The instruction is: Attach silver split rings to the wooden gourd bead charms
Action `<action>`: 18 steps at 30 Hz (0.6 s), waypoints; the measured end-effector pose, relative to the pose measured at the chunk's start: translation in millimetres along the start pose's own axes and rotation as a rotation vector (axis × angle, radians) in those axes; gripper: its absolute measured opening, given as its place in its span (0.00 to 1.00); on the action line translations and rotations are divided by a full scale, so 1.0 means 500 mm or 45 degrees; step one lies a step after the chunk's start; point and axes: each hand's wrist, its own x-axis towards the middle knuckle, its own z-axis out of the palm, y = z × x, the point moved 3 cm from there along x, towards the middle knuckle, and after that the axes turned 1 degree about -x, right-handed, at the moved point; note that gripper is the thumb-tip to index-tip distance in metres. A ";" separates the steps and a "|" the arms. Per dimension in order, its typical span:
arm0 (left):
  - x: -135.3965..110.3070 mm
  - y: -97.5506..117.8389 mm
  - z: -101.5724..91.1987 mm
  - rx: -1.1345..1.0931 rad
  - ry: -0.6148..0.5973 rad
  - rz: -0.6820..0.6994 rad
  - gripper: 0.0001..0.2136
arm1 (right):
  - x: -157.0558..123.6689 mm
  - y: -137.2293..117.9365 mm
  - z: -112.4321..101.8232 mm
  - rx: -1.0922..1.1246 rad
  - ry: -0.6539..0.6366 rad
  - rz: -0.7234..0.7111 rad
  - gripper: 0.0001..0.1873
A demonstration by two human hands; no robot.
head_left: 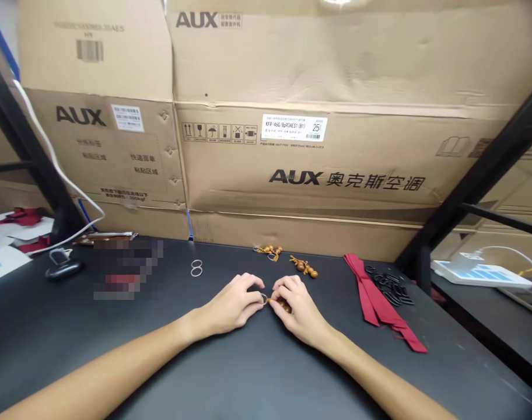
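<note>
Near the middle of the black table, my left hand (237, 302) pinches a metal key ring (265, 299) between thumb and fingers. Just right of it, my right hand (297, 309) is closed on a brown wooden gourd pendant (284, 305), partly hidden under the fingers. A short yellow cord (269, 301) runs from the pendant to the ring. Beyond my hands lie gourd pendants on yellow cord (305, 267) and a small group of pendants with rings (269, 251). Two loose key rings (196, 268) rest to the left, touching each other.
Red ribbon strips (371, 291) and a pile of black clasps (391, 286) lie at the right. A black object with a metal loop (63, 267) sits at the left. Cardboard boxes (292, 192) stand along the back, between black frame posts (450, 192). A white power strip (480, 274) lies far right.
</note>
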 end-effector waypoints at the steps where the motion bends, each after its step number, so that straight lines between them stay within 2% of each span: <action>1: 0.000 0.000 0.000 0.001 -0.001 -0.003 0.07 | 0.000 0.003 0.001 -0.013 0.015 0.022 0.06; 4: -0.001 0.000 0.001 0.002 -0.018 -0.013 0.06 | 0.000 0.006 0.002 -0.005 0.023 0.037 0.06; 10: -0.003 -0.003 0.007 -0.010 -0.010 -0.004 0.06 | -0.003 -0.004 0.001 0.063 -0.046 -0.050 0.03; 18: 0.000 0.000 0.003 0.014 -0.007 -0.027 0.07 | 0.000 0.009 0.005 -0.062 0.032 0.036 0.04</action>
